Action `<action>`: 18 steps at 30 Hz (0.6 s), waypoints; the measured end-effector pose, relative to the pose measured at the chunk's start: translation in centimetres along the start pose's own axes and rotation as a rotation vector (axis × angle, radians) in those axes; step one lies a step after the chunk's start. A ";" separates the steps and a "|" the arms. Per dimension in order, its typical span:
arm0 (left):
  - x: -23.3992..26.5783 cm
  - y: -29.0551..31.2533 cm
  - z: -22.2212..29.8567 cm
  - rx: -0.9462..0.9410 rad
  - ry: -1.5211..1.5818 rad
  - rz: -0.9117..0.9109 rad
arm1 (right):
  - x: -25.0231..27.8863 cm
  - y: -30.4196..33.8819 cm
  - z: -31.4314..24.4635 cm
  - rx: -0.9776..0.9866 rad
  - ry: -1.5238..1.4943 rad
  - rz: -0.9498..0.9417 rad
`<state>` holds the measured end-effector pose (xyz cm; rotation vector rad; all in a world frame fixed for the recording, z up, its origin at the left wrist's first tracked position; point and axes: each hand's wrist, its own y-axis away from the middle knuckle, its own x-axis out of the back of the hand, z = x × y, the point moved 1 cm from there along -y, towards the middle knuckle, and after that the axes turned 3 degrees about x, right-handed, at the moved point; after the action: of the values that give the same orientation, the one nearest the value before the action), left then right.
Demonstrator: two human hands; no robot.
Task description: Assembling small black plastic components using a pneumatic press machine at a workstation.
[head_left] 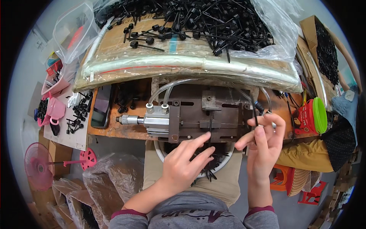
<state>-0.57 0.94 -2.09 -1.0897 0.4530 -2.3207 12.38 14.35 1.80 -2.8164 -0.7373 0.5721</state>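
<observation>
My left hand (187, 162) reaches over the front of a clamping fixture (179, 120) with fingers stretched out. Its index fingertip is at a slim black rod (210, 133) that stands in the small middle block (209, 124); whether it presses on the rod I cannot tell. To the right of the fixture, my right hand (266, 143) is raised and pinches a thin black plastic stem (255, 114) between its fingers, roughly upright. A silver air cylinder (157, 123) with clear tubes (171, 83) is fixed at the fixture's left. Below, a white tub (225, 162) between my legs holds black pieces.
A plastic-wrapped cardboard tray (126, 53) with many black knob-headed stems (179, 23) overhangs the fixture at the back. A phone (102, 107) lies at left, a red and green tub (312, 114) at right. A pink fan (40, 166) stands at lower left.
</observation>
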 end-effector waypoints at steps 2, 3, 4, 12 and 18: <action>-1.2 0.0 -0.9 -0.099 -0.155 0.006 | 0.6 0.5 -0.1 0.068 0.037 -0.020; -1.6 0.1 -1.2 -0.099 -0.212 -0.008 | 1.2 0.7 -0.2 0.088 0.059 -0.046; -1.9 0.0 -1.1 -0.106 -0.238 -0.002 | 1.5 0.8 -0.2 0.110 0.081 -0.071; -2.0 -1.4 -0.7 -0.109 -0.312 -0.076 | 1.8 1.4 -0.2 -0.023 -0.024 0.012; -1.9 -1.2 -0.7 -0.066 -0.321 -0.104 | 0.8 1.8 -1.2 0.055 0.145 -0.070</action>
<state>-0.47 3.08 -3.02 -1.5183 0.3586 -2.1738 14.34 13.10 2.17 -2.7341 -0.7756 0.3668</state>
